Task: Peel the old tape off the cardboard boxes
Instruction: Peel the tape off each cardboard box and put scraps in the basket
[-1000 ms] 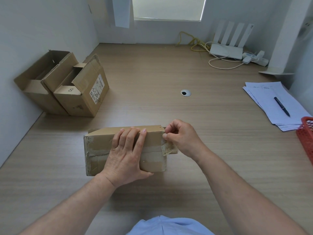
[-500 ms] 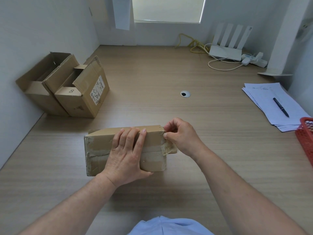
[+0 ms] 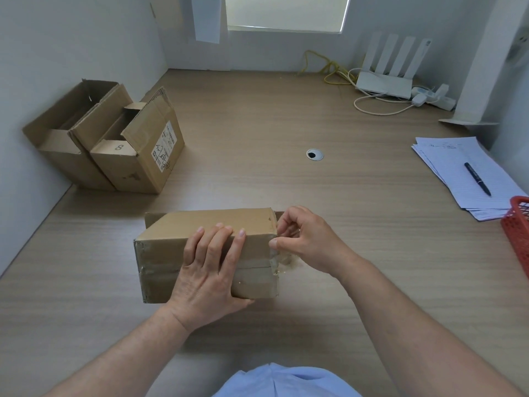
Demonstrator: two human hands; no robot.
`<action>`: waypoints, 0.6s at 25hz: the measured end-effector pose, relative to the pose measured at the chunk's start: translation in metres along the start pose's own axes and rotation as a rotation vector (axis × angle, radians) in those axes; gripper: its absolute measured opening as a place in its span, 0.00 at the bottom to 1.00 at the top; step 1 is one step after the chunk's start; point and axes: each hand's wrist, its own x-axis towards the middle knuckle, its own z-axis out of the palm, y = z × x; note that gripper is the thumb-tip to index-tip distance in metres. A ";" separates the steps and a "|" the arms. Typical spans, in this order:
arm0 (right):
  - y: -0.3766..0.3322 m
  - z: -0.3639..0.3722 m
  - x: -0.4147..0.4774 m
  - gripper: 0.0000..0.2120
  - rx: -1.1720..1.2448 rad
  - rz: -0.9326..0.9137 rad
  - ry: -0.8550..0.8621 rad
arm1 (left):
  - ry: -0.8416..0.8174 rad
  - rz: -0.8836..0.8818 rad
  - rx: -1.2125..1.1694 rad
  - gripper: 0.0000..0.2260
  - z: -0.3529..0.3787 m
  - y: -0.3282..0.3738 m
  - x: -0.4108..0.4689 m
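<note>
Head view: a closed cardboard box [image 3: 206, 224] lies on the wooden surface [image 3: 357, 282] right in front of the person, its long side facing them. A band of old tape [image 3: 159, 267] runs along the seam across that front face.

The left hand [image 3: 210, 272] lies flat on the front face. Its fingers are straight, their tips reach over the top edge, and the thumb sits near the lower edge, pressing the box in place.

The right hand [image 3: 307, 243] is at the right end of the box. Its fingers are curled, with thumb and forefinger pinching the tape at the corner. A crumpled, frayed bit of tape sticks out just below that grip.

Well apart, on the left against the wall, two open boxes [image 3: 94, 144] stand side by side, touching, flaps up. The nearer one carries a printed label.

At the far right a pen [image 3: 477, 179] lies on a stack of lined papers [image 3: 446, 159], with a red basket [image 3: 516, 233] just beside them at the frame's edge. A white router [image 3: 385, 83] with cables sits at the back.
</note>
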 end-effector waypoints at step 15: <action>0.009 0.010 -0.005 0.16 0.140 -0.048 -0.004 | -0.297 -0.189 -0.099 0.35 -0.036 -0.032 0.036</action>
